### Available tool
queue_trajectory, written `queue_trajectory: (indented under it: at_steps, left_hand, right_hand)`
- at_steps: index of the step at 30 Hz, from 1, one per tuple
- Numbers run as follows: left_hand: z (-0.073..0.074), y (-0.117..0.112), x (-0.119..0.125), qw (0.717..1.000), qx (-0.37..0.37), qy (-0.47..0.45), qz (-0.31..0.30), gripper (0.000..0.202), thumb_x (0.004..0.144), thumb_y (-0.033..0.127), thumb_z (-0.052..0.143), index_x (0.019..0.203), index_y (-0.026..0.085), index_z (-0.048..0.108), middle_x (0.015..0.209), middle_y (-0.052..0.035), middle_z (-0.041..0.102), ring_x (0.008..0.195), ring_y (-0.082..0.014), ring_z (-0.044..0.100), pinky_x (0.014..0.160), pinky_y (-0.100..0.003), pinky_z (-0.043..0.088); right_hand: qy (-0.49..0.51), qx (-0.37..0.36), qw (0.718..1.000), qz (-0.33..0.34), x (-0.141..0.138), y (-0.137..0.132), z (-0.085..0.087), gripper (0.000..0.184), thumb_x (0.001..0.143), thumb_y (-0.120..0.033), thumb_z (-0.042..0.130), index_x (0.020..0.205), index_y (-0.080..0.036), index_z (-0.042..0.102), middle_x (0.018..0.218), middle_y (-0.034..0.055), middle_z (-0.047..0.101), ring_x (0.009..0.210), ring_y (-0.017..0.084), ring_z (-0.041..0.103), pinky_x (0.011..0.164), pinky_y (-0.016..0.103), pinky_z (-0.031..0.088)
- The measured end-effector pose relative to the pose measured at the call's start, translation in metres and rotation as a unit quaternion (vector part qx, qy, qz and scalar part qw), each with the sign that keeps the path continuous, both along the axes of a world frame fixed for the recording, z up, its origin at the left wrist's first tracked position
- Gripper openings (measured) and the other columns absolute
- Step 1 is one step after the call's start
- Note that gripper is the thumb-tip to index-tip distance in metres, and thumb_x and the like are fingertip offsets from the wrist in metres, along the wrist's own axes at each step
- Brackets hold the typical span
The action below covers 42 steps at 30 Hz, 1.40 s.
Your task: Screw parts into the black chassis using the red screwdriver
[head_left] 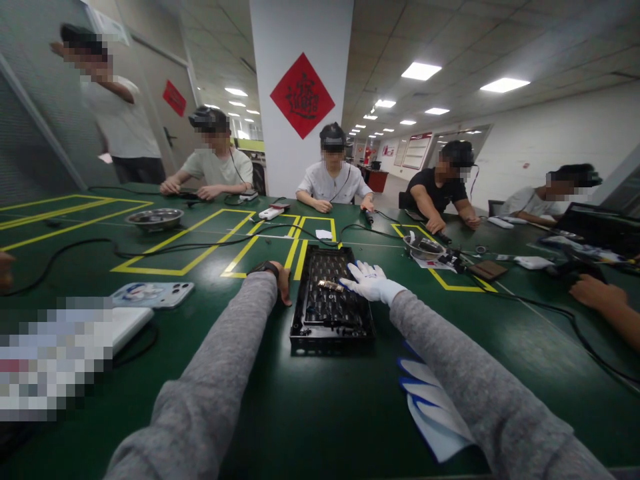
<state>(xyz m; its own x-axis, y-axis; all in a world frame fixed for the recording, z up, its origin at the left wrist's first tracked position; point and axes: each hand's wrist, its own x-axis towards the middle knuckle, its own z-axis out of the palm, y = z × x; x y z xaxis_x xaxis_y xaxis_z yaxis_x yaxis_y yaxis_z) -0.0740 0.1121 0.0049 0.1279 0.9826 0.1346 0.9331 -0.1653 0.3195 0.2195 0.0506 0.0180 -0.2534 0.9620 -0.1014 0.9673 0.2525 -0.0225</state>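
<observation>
In the head view a shallow black rectangular case (334, 323) lies on the table before me, its inside patterned with rows of dark shapes. A small gold-and-silver strip-like piece (327, 285) is in it; its kind is unclear. My right hand (370, 283), in a white glove, reaches over the case's right side. Its fingers are spread, with the lowest fingertips close to or touching that piece. My left hand (284, 285) is bare, with a dark band at the wrist. It rests just left of the case, thumb stretched out, other fingers partly hidden.
A white-and-blue glove (433, 407) lies under my right forearm. To the left are a phone (153, 295) and a white device (133, 327). Metal bowls (155, 219) stand at both sides. A black cable (200, 245) crosses the green table. Several people sit opposite.
</observation>
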Motion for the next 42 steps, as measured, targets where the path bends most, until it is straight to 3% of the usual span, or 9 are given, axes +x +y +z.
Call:
queue_trajectory:
  at_steps: [3, 5, 9, 13, 17, 25, 33, 39, 42]
  left_hand:
    - [-0.001, -0.016, -0.014, 0.995, -0.089, 0.036, -0.027, 0.107, 0.015, 0.04, 0.082, 0.117, 0.021, 0.058, 0.129, -0.0175, 0.05, 0.112, -0.0354, 0.051, 0.088, -0.039, 0.045]
    - [-0.004, -0.029, -0.022, 0.989, -0.12, 0.064, -0.063, 0.112, 0.03, 0.051, 0.078, 0.132, 0.023, 0.041, 0.142, -0.017, 0.031, 0.127, -0.034, 0.035, 0.097, -0.041, 0.036]
    - [-0.014, -0.051, -0.021, 0.994, -0.072, 0.071, -0.048, 0.072, 0.07, 0.059, 0.052, 0.134, 0.03, 0.035, 0.144, -0.0096, 0.029, 0.132, -0.0281, 0.027, 0.103, -0.046, 0.026]
    - [-0.019, -0.066, 0.005, 0.996, 0.007, 0.072, 0.041, 0.047, 0.087, 0.047, 0.027, 0.13, 0.03, 0.042, 0.14, -0.0079, 0.037, 0.13, -0.027, 0.03, 0.101, -0.049, 0.025]
    - [-0.016, -0.077, 0.025, 0.989, 0.079, 0.08, 0.096, 0.044, 0.089, 0.035, 0.026, 0.115, 0.015, 0.055, 0.121, -0.0187, 0.051, 0.119, -0.0304, 0.042, 0.094, -0.044, 0.035]
    - [-0.015, -0.077, 0.028, 0.988, 0.085, 0.1, 0.085, 0.032, 0.084, 0.013, 0.032, 0.097, 0.015, 0.062, 0.089, -0.0173, 0.065, 0.087, -0.0276, 0.062, 0.074, -0.038, 0.045]
    - [-0.015, -0.075, 0.025, 0.994, 0.095, 0.044, 0.03, 0.039, 0.088, 0.04, 0.033, 0.082, 0.017, 0.064, 0.083, -0.0127, 0.066, 0.08, -0.0232, 0.061, 0.069, -0.029, 0.04]
    - [-0.016, -0.082, 0.022, 0.993, 0.11, -0.028, -0.021, 0.058, 0.091, 0.046, 0.015, 0.066, 0.017, 0.058, 0.07, -0.0058, 0.063, 0.066, -0.0142, 0.055, 0.057, -0.022, 0.032]
    - [-0.022, -0.083, 0.024, 0.987, 0.14, -0.074, -0.027, 0.053, 0.086, 0.053, 0.028, 0.056, 0.016, 0.05, 0.054, 0.0001, 0.049, 0.054, -0.0108, 0.045, 0.053, -0.022, 0.027]
  right_hand:
    - [0.01, 0.023, 1.0, 0.006, 0.0, -0.004, 0.0, 0.088, 0.072, -0.077, 0.006, 0.143, -0.025, 0.011, 0.15, 0.0096, 0.013, 0.136, 0.028, 0.012, 0.107, 0.045, 0.005]
    - [0.02, 0.045, 0.999, 0.016, 0.0, -0.007, 0.003, 0.083, 0.075, -0.073, 0.005, 0.143, -0.025, 0.01, 0.149, 0.0096, 0.018, 0.136, 0.026, 0.015, 0.107, 0.043, 0.006]
    - [0.039, 0.1, 0.993, 0.043, -0.005, -0.011, 0.014, 0.075, 0.081, -0.066, 0.006, 0.143, -0.023, 0.008, 0.147, 0.0079, 0.023, 0.135, 0.024, 0.016, 0.107, 0.041, 0.004]
    - [0.036, 0.126, 0.987, 0.093, -0.019, -0.013, 0.022, 0.064, 0.081, -0.065, 0.027, 0.132, -0.029, 0.039, 0.143, 0.0022, 0.033, 0.133, 0.024, 0.018, 0.108, 0.04, 0.001]
    - [0.038, 0.132, 0.982, 0.127, -0.035, -0.015, 0.021, 0.059, 0.081, -0.064, 0.033, 0.124, -0.027, 0.049, 0.131, 0.004, 0.047, 0.122, 0.022, 0.036, 0.105, 0.035, 0.017]
    - [0.059, 0.144, 0.982, 0.103, -0.052, -0.008, 0.011, 0.059, 0.079, -0.063, 0.037, 0.115, -0.02, 0.056, 0.113, 0.009, 0.055, 0.108, 0.024, 0.043, 0.091, 0.033, 0.033]
    - [0.109, 0.15, 0.978, 0.094, -0.048, -0.01, 0.008, 0.025, 0.081, -0.041, 0.05, 0.088, -0.023, 0.065, 0.096, 0.0049, 0.06, 0.097, 0.019, 0.047, 0.085, 0.031, 0.037]
    - [0.184, 0.179, 0.959, 0.118, -0.042, -0.038, 0.031, 0.023, 0.084, -0.037, 0.049, 0.093, -0.022, 0.064, 0.098, 0.0038, 0.062, 0.097, 0.017, 0.051, 0.086, 0.029, 0.038]
    - [0.278, 0.144, 0.939, 0.143, -0.039, -0.061, 0.033, 0.022, 0.085, -0.035, 0.047, 0.094, -0.021, 0.062, 0.091, 0.0012, 0.065, 0.084, 0.014, 0.057, 0.076, 0.026, 0.042]
